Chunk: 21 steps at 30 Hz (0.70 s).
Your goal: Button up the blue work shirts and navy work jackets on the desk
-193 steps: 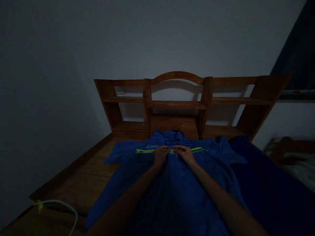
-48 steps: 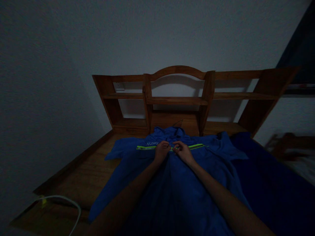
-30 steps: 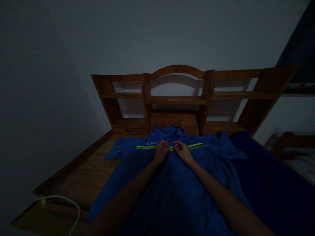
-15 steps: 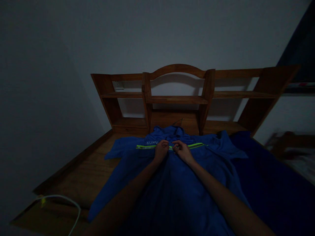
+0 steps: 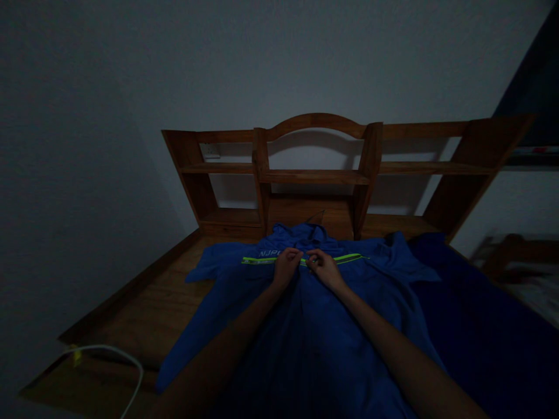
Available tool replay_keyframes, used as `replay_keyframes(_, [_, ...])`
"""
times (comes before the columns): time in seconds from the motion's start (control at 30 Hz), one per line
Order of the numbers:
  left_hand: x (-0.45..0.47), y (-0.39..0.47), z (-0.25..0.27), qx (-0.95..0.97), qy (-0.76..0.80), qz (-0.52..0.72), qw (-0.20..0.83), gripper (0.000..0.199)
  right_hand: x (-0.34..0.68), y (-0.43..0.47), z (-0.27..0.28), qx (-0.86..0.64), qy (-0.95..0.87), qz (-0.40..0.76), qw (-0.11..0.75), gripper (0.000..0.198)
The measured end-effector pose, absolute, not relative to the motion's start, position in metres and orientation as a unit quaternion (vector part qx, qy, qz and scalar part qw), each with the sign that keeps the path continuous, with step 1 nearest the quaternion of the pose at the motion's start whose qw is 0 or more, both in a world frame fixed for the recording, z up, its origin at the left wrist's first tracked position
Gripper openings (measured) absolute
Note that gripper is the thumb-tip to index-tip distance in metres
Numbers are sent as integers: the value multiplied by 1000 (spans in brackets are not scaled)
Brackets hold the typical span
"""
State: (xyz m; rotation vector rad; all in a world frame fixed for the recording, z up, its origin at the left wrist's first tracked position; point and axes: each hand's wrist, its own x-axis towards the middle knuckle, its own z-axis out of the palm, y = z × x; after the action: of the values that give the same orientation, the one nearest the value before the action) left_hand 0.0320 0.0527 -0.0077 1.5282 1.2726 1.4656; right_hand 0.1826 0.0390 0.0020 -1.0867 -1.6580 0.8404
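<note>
A blue short-sleeved shirt [image 5: 332, 343] lies spread out, collar at the far end. Across its chest runs a yellow-green stripe, with pale letters above it on the left. My left hand [image 5: 288, 267] is closed in a pinch on the shirt's front opening at the stripe. Just beside it, my right hand [image 5: 323, 269] pinches the other side of the opening. The fingertips of both hands almost meet. Any button between them is too small and dark to make out. A thin hanger hook [image 5: 322, 215] sticks up beyond the collar.
A wooden shelf unit [image 5: 314, 176] stands behind the shirt against the wall. Dark blue cloth [image 5: 471, 314] lies to the right. On the wooden board [image 5: 148, 308] at left, a white cable [image 5: 135, 364] curves near the front. A wall socket [image 5: 211, 151] shows through the shelf.
The left fingertips have shifted very slightly right, towards the right hand. The shirt and the right hand look almost unmoved.
</note>
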Motion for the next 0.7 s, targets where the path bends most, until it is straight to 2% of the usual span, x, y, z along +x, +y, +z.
replay_keyframes(0.4, [27, 57, -14, 568, 458, 567, 382, 17, 183, 42, -3, -446, -678, 339, 476, 27])
replay_keyframes(0.7, [23, 58, -9, 524, 410, 558, 497, 32, 183, 43, -3, -448, -672, 341, 482, 28])
